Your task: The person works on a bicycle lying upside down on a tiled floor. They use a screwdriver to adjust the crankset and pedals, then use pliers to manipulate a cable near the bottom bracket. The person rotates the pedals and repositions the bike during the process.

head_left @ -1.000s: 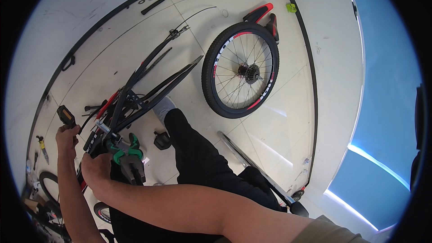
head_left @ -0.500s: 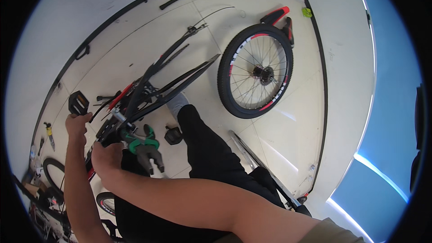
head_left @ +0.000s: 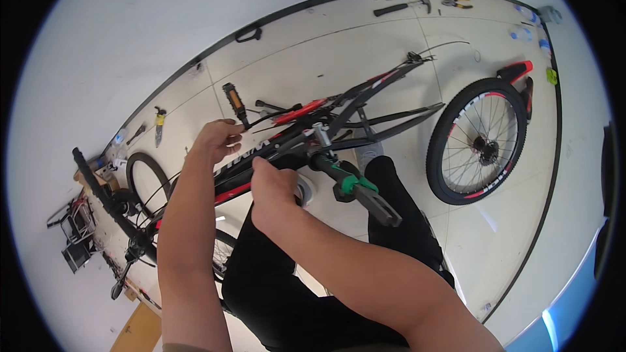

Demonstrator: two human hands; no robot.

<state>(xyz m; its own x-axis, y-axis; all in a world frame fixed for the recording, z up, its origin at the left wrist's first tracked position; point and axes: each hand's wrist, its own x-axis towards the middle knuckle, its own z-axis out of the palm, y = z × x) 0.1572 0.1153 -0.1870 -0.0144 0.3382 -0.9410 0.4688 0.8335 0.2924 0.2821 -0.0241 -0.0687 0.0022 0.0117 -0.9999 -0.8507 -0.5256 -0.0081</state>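
Note:
My left hand [head_left: 216,140] grips the crank arm [head_left: 261,119] just below an upright black pedal with amber reflectors [head_left: 234,98], finger and thumb pinched near their joint. My right hand [head_left: 274,192] is curled against the lower side of the black-and-red bike frame [head_left: 233,189]; what its fingers hold is hidden. Right of it, green-and-black pliers [head_left: 362,192] hang beside a silver bolt-like fitting [head_left: 321,133] on the frame. The frame lies across the floor above my dark-trousered legs, its rear stays pointing right.
A detached wheel [head_left: 484,143] lies right, beside red-and-black parts [head_left: 512,70]. A hammer [head_left: 401,6], pliers [head_left: 456,0] and bottles [head_left: 521,34] line the far floor edge. Left are a yellow-handled tool [head_left: 160,124], handlebar [head_left: 98,192], tyre [head_left: 150,163] and more parts [head_left: 72,234].
The view has swung leftward, so the wheel, frame and my hands appear farther right. The pedal by my left hand stands more upright. My right forearm slants more steeply.

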